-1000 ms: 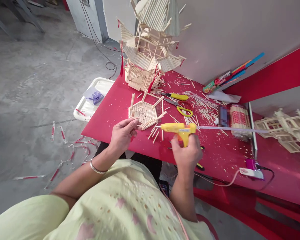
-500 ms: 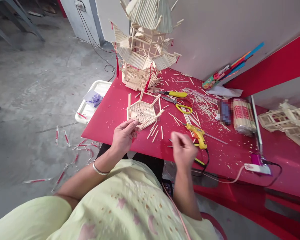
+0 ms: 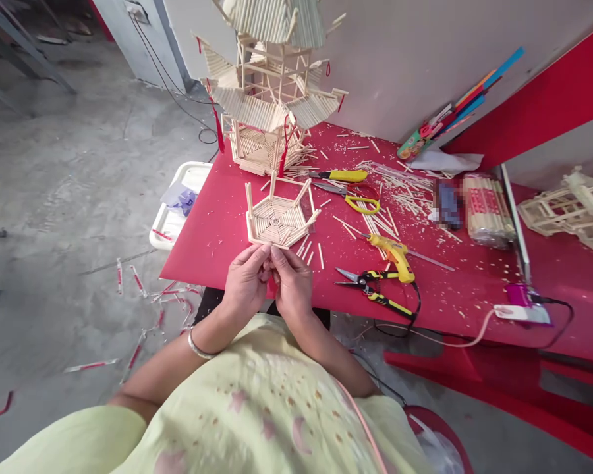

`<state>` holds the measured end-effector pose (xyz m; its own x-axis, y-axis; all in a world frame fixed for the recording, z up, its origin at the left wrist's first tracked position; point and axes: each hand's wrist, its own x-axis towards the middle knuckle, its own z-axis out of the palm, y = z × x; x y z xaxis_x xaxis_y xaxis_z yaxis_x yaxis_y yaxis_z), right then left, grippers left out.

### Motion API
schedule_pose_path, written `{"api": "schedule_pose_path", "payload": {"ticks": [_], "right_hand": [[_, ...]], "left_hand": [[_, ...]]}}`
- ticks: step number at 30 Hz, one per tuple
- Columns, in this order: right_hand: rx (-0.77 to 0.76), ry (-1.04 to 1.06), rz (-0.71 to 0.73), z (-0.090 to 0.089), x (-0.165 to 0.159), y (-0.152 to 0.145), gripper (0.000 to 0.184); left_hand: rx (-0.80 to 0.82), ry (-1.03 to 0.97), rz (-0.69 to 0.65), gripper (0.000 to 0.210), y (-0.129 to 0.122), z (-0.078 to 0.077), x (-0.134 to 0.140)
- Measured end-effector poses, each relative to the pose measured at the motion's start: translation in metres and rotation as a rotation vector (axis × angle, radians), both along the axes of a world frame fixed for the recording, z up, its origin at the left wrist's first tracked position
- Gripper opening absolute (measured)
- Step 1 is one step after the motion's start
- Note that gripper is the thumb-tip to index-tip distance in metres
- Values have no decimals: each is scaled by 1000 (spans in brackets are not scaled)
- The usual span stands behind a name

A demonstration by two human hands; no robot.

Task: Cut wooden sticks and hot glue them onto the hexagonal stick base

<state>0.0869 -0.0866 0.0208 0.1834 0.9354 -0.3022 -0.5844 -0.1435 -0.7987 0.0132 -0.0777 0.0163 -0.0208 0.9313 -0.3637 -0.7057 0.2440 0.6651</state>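
Observation:
My left hand (image 3: 246, 279) and my right hand (image 3: 292, 280) meet at the near side of a hexagonal stick frame (image 3: 277, 220). Thumbs and fingers are pinched close together; whatever lies between them is hidden or too small to name. The frame has a floor of concentric sticks and several short posts standing at its corners. Loose cut sticks (image 3: 321, 256) lie just right of my fingertips. Behind the frame rises a tall stick pagoda (image 3: 271, 99) with red tassels.
Right of my hands lie pruning shears (image 3: 370, 286), a yellow glue gun (image 3: 393, 253), scissors (image 3: 360, 203) and a yellow-handled cutter (image 3: 343, 176). Further right are stick scraps, a wrapped stick bundle (image 3: 487, 210) and a power strip (image 3: 522, 314). A white tray (image 3: 161, 230) sits beyond the red table's left edge.
My right hand has moved left from beside the glue gun to meet my left hand. The pruning shears it partly covered now show fully. The view has shifted slightly.

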Motion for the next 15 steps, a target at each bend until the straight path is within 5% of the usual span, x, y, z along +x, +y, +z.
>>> {"api": "schedule_pose_path", "payload": {"ticks": [15], "right_hand": [[26,48,-45,-3,10,2,30]], "left_hand": [[70,113,-8,28,-2,-7,11]]}}
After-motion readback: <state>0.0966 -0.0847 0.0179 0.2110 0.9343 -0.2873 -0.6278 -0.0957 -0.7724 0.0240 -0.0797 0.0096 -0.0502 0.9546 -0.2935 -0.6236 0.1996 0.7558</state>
